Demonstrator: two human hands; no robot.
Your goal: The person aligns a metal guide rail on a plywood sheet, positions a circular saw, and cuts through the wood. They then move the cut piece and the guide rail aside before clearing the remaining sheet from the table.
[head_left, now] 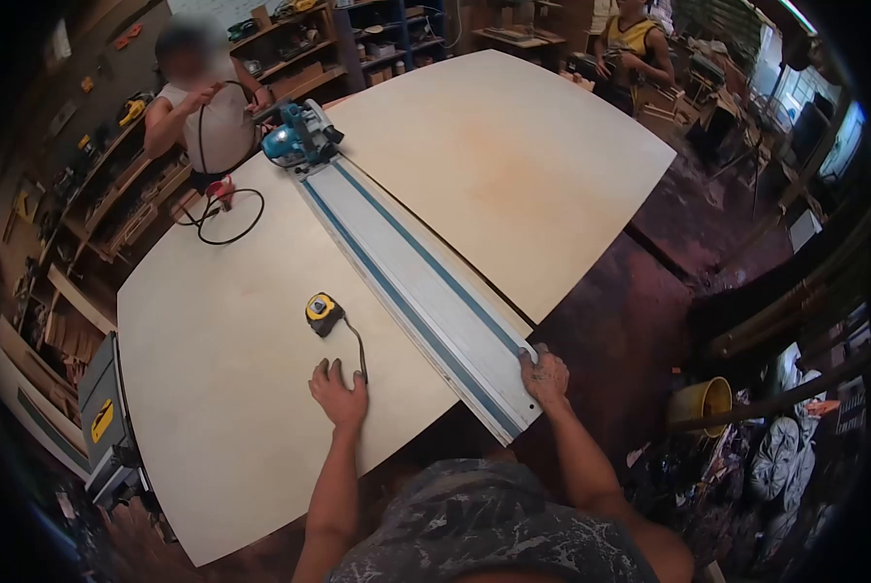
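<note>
My left hand (pixel 338 394) rests on a pale plywood sheet (pixel 222 350) with its fingers apart, holding nothing. Just beyond it lies a yellow and black tape measure (pixel 323 313), whose dark strap trails toward my fingers. My right hand (pixel 546 377) grips the near right end of a long pale guide rail (pixel 411 267) with teal strips. The rail runs away from me across the sheet, its near end jutting past the edge. A teal circular saw (pixel 297 136) sits at the rail's far end. Beside the rail, a dark gap parts off a second plywood piece (pixel 542 165).
A co-worker (pixel 207 117) at the far left holds a black cord (pixel 229 233) that loops onto the sheet. Another person (pixel 634 49) stands beyond the far right edge. A dark machine (pixel 103 418) adjoins the left edge; a yellow bucket (pixel 715 406) stands at right.
</note>
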